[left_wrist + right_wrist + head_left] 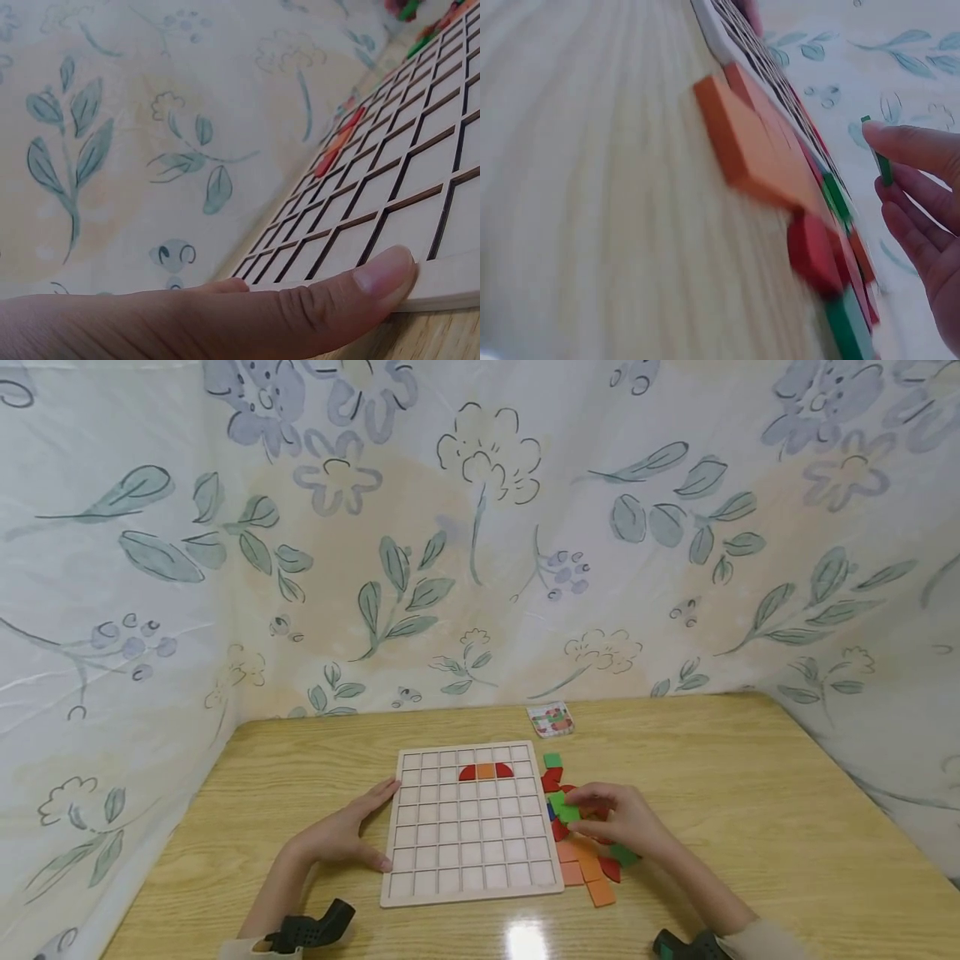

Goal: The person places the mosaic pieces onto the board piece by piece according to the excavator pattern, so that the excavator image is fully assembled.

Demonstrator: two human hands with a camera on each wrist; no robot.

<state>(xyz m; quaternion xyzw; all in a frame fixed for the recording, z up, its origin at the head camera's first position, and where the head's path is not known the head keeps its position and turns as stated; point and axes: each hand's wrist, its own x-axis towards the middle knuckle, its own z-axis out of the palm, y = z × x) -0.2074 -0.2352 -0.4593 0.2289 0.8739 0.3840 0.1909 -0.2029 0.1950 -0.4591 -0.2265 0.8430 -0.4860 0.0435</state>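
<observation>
A wooden grid board (pixel 469 900) lies on the table. In one of its upper rows an orange square (pixel 486 771) sits between two red curved tiles (pixel 504 770). My left hand (pixel 341 835) rests at the board's left edge, thumb and fingers spread apart. In the left wrist view its thumb (pixel 345 304) touches the frame. Over the loose tiles right of the board, my right hand (pixel 630 817) pinches a green tile (pixel 885 166) between thumb and fingers. The right wrist view shows that tile edge-on, held above the pile.
Orange tiles (pixel 600 892), red tiles (pixel 552 778) and a green square (pixel 552 761) lie along the board's right side, several overlapping. A small printed picture card (pixel 551 719) is behind the board. Floral cloth (pixel 480 568) hangs around the wooden table (pixel 315 760).
</observation>
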